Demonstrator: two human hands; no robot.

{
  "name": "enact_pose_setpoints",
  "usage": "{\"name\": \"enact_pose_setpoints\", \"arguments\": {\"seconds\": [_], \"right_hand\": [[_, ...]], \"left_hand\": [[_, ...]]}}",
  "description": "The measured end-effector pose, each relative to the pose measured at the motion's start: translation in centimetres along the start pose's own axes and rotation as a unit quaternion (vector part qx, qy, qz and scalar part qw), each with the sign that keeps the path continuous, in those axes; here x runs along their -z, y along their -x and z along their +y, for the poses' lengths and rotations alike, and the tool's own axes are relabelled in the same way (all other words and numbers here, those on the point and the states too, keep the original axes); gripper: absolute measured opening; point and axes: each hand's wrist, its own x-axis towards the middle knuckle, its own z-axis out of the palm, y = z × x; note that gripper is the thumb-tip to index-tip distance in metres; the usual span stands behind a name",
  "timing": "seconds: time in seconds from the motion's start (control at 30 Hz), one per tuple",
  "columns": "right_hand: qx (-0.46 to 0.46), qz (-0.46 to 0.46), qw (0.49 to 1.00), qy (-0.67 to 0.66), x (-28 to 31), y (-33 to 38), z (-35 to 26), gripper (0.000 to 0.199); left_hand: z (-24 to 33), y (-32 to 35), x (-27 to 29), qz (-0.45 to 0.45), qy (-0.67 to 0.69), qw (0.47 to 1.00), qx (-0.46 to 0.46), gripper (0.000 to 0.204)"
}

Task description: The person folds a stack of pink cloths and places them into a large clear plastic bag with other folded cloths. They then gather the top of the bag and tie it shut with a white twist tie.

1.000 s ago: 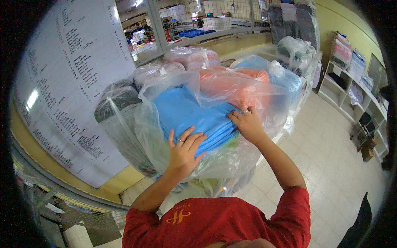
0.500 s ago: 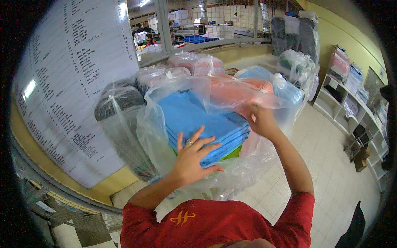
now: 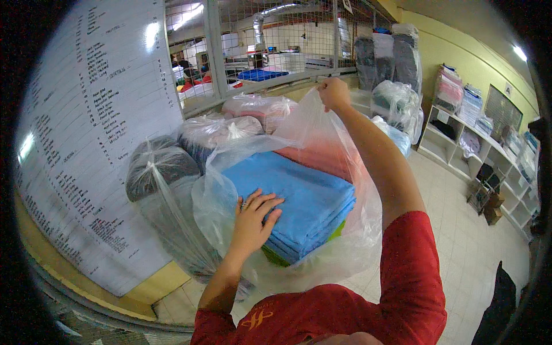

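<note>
A stack of folded blue cloths lies inside a large clear plastic bag, with green fabric showing beneath its near and right edges. My left hand rests on the left side of the stack, fingers stretched out and holding nothing. Raised at the far side, my right hand is closed on the bag's rim and pulls the film upward. Salmon-coloured fabric shows through the film behind the stack.
Filled clear bags surround the open one: a dark one at left, pinkish ones behind, a white one at back right. A written whiteboard covers the left wall. White shelves line the right.
My right hand has risen up and away, lifting the bag's far rim. My left hand has slid slightly left and nearer, its fingers less spread. The view has shifted.
</note>
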Motion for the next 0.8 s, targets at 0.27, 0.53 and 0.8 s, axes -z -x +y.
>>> {"name": "enact_pose_setpoints", "arguments": {"seconds": [0.27,0.53,0.8], "right_hand": [[0.020,0.129,0.975,0.180,-4.8,-2.1,3.3,0.062],[0.355,-0.057,0.873,0.331,-2.2,7.0,-1.5,0.065],[0.317,-0.157,0.836,0.418,-0.5,4.7,6.1,0.067]], "left_hand": [[-4.3,-3.3,4.4,-0.011,0.190,0.981,0.043,0.020],[-12.1,-17.3,4.5,-0.004,-0.325,0.942,-0.084,0.014],[-22.6,-28.2,10.0,0.115,-0.295,0.948,0.046,0.037]]}}
